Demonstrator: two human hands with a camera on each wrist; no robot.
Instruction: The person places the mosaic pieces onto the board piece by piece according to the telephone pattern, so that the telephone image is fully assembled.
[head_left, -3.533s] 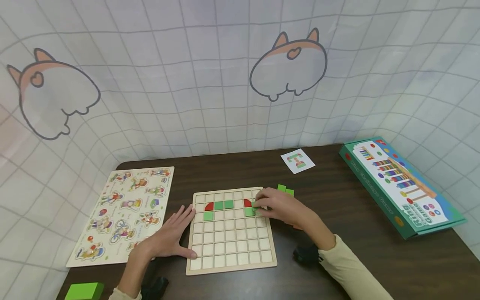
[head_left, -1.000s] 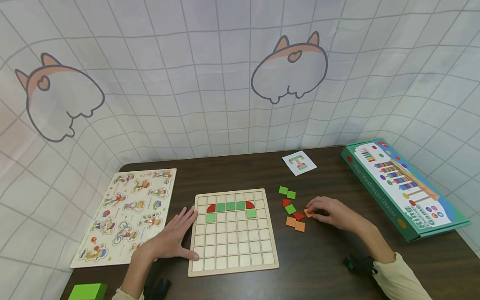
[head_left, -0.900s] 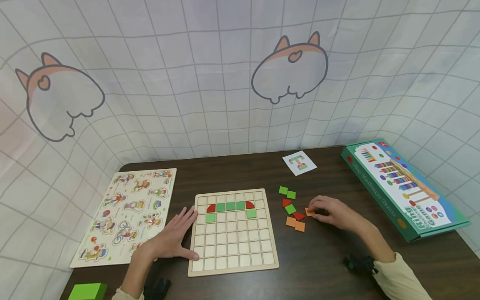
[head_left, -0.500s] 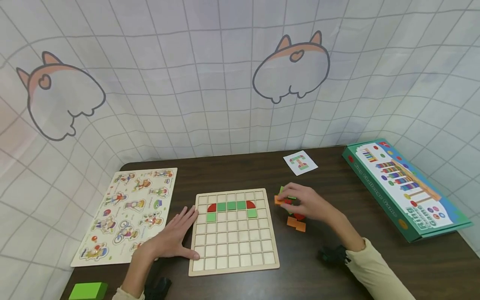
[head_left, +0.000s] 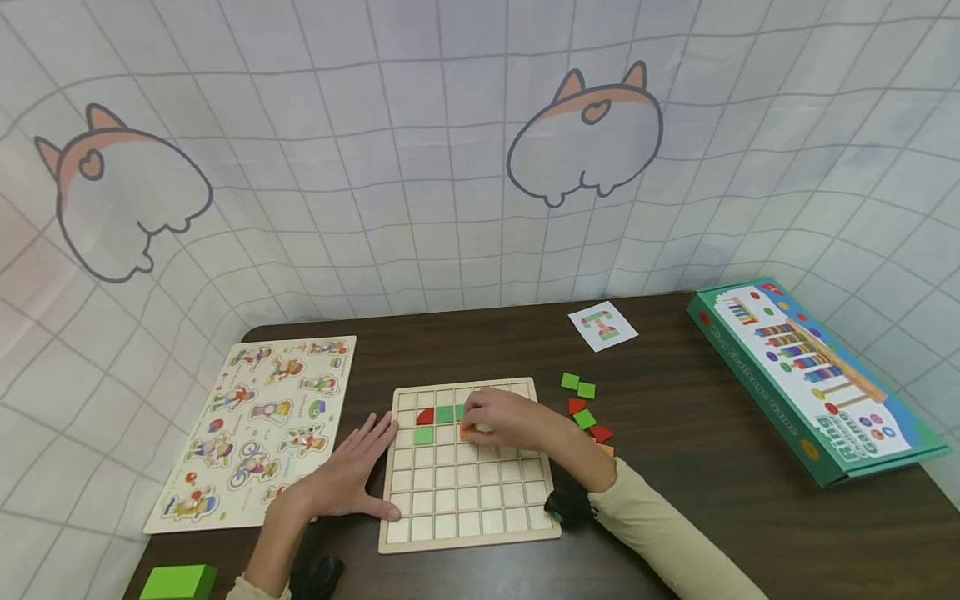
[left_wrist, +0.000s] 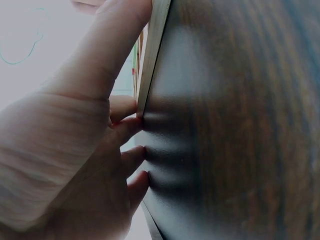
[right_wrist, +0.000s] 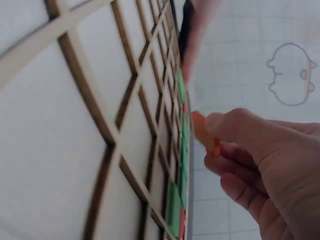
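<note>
My right hand [head_left: 513, 417] pinches an orange square tile [right_wrist: 202, 131] between thumb and fingers, close over the wooden grid board [head_left: 468, 546] and just below its row of green tiles. That row has a red rounded piece [head_left: 426, 416] at its left end, with a green tile [head_left: 423, 435] under it; my right hand hides the row's right end in the head view. My left hand [head_left: 341, 479] rests at the board's left edge, fingers spread, thumb on the frame. In the left wrist view its fingertips [left_wrist: 140, 182] touch the dark table.
Right of the board lie loose green tiles [head_left: 570, 381], red pieces [head_left: 576, 406] and a partly hidden orange tile [head_left: 606, 451]. Behind them is a pattern card [head_left: 603, 326]. A game box [head_left: 810, 375] stands far right, a picture puzzle [head_left: 258, 433] left, a green block [head_left: 178, 582] front left.
My right hand earlier set a green tile in the row's right part, then picked up an orange tile from the table and carried it left over the board. The left hand has stayed put.
</note>
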